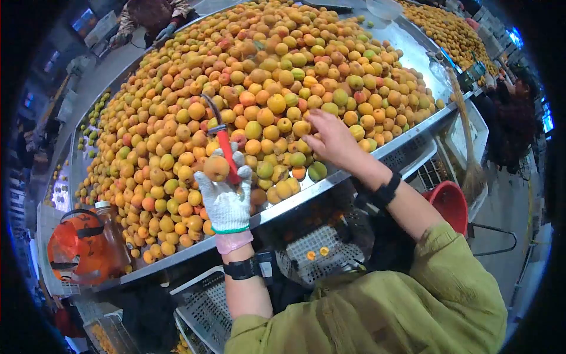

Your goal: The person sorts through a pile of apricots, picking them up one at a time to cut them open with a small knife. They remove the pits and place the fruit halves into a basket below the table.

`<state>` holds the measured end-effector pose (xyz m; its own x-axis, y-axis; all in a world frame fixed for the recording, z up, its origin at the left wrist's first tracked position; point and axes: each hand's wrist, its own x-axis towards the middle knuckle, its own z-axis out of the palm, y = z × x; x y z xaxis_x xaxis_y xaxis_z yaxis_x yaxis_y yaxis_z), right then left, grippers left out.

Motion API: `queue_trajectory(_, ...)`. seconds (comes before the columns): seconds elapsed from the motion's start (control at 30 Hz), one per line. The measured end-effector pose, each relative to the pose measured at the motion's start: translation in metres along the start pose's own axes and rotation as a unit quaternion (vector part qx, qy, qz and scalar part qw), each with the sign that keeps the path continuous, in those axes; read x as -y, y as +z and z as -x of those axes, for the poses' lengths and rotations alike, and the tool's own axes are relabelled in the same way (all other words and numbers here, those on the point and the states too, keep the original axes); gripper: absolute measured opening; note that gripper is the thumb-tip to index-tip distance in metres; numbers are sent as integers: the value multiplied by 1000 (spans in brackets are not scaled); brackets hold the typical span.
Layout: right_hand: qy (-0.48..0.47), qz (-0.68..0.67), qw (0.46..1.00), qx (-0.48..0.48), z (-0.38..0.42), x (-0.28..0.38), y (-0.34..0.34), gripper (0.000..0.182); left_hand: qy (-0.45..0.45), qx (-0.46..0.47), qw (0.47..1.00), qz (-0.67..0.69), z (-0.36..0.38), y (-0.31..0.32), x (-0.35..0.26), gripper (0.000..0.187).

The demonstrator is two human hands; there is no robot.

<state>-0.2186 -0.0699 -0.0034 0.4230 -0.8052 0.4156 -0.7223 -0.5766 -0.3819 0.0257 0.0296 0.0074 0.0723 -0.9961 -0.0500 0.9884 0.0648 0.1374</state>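
My left hand, in a white knitted glove with a green edge, holds a red-handled tool with a curved dark blade pointing up and away. The same hand also has an orange-yellow fruit between its fingers and thumb. My bare right hand is over the near part of the large fruit pile, with its fingers bent toward a yellow fruit. Thumb and forefinger are apart, and nothing shows gripped between them. The pile lies on a metal table.
Below the table edge sits a grey crate with cut fruit pieces. An orange container and a clear bottle are at left. A red basin and a broom are at right. Another person is at top left.
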Motion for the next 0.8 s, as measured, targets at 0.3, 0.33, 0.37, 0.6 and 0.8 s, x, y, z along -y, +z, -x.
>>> queue_trajectory(0.3, -59, 107, 986, 110, 38, 50, 15, 47, 26, -48, 998, -39, -5, 1, -1, 60)
queue_trajectory(0.33, -61, 105, 986, 111, 41, 54, 13, 47, 28, -49, 998, -39, -7, 0, -1, 60)
queue_trajectory(0.37, -74, 82, 987, 117, 47, 59, 11, 46, 27, -44, 998, -31, -7, 0, -2, 60)
queue_trajectory(0.6, -70, 23, 985, 156, 64, 25, -17, 23, 34, -36, 998, -32, -2, 1, -6, 59)
queue_trajectory(0.8, -2, -1, 999, 44, 25, 3, -17, 25, 29, -23, 999, -26, -7, -4, -11, 58)
